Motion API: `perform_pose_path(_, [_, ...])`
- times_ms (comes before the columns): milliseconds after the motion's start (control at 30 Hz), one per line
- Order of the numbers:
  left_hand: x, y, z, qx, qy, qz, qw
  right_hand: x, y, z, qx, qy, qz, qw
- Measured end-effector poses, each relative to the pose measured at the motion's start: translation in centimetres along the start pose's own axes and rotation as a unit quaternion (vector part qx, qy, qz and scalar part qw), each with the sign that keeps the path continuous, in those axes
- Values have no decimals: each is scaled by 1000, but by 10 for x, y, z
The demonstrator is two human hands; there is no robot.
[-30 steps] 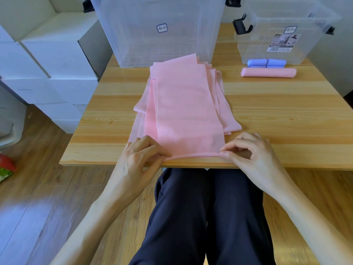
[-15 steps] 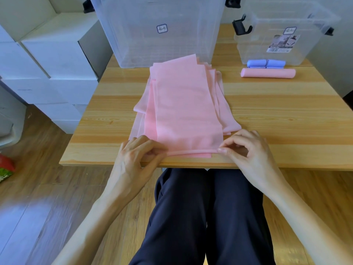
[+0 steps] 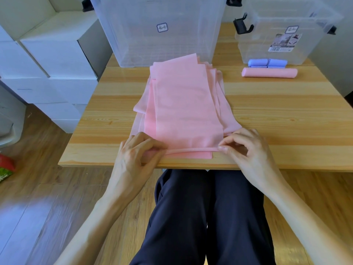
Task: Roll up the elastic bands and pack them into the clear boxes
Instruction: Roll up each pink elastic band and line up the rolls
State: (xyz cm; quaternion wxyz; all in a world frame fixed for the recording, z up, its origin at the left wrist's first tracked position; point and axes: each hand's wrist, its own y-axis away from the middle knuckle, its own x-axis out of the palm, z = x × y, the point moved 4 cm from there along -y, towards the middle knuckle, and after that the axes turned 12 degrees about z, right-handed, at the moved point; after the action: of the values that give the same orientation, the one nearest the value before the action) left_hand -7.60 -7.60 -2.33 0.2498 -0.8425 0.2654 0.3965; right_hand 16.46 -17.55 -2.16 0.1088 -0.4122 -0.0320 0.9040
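Observation:
A pile of flat pink elastic bands (image 3: 183,104) lies lengthwise on the wooden table (image 3: 286,121). The near end of the top band is turned into a thin roll (image 3: 193,150). My left hand (image 3: 137,155) pinches the roll's left end and my right hand (image 3: 248,150) pinches its right end. A flat pink band end (image 3: 193,155) shows beneath the roll. A finished pink roll (image 3: 269,72) and two blue rolls (image 3: 267,62) lie at the far right. A large clear box (image 3: 162,29) stands behind the pile, a smaller clear box (image 3: 282,31) at the far right.
White cardboard boxes (image 3: 57,64) are stacked on the floor to the left of the table. My legs in dark trousers (image 3: 206,217) are under the table's front edge. A red and green object (image 3: 5,167) lies on the floor at far left.
Both hands have rolled the band's near end away from the table edge, so the thin roll sits a little farther in and a flat band end shows beneath it.

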Motion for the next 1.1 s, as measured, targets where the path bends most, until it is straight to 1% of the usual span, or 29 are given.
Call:
perform_pose_path(100, [2,0,-3,31,-26,16,999,-1,-1,-1,-3,-4,7,1000])
perform_pose_path(267, [0,-3,0,18,-15,26,999,-3,-5,-1,-15,-7,9,1000])
perform_pose_path(400, [-4,-1,-2,25,-9,57,998,-6,-1,0,-12,19,45,999])
perform_pose_path(533, [-4,2,-2,31,-14,75,997,-8,6,0,24,31,79,996])
perform_pose_path(600, [-4,1,-3,22,-4,70,997,-8,4,0,30,29,67,997])
perform_pose_path(733, [-5,1,-5,-1,13,47,999,-7,0,0,24,-11,52,998])
perform_pose_path(900, [0,2,-7,28,-13,40,999,-7,4,0,-10,-5,40,999])
perform_pose_path(1100, [-2,-1,-9,33,-13,47,998,-8,0,-3,-13,-19,30,999])
